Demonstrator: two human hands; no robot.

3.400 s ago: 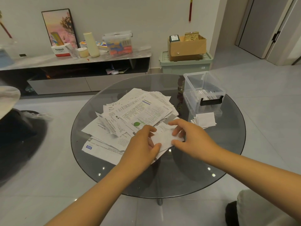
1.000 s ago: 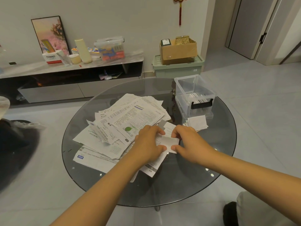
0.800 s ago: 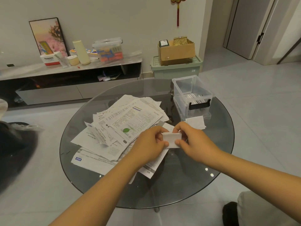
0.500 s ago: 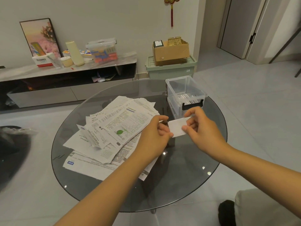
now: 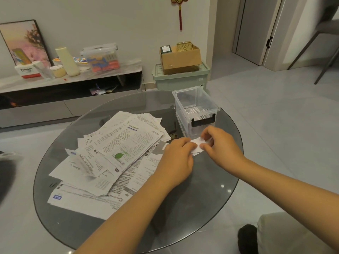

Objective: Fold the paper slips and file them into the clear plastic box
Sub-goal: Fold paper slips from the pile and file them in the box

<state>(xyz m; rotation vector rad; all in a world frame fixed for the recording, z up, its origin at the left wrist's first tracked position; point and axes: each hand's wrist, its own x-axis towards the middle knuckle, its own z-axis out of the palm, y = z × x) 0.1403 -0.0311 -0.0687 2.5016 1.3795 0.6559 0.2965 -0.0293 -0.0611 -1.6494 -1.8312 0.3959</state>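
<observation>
Both hands are on one small white slip (image 5: 197, 146), right of centre in the frame. The left hand (image 5: 177, 158) has its fingers curled in, pinching the slip's left edge, and the right hand (image 5: 221, 144) pinches the right edge between thumb and fingertips, so both are closed down tight on the same piece of paper. The slip sits just in front of the clear plastic box (image 5: 196, 109), which stands open at the upper right of the round glass worktop (image 5: 192, 204) with a few folded slips already lying inside.

So what could spoil it from here? First, the fold. The slip looks thin and is gripped only at its ends, so a crease pressed in mid-air could come out crooked, and a lopsided slip may not sit neatly beside the ones already filed. Second, the box looks light, and the right hand is very near its black latch (image 5: 203, 122). A clumsy drop could nudge the box toward the worktop's rim. Third, the big heap of unfolded papers (image 5: 117, 156) spreads across the centre and left, right up to the left forearm, and a careless sweep could push sheets off the near edge. Plenty still unfolded, I'd judge, so the job is in its early stages.
</observation>
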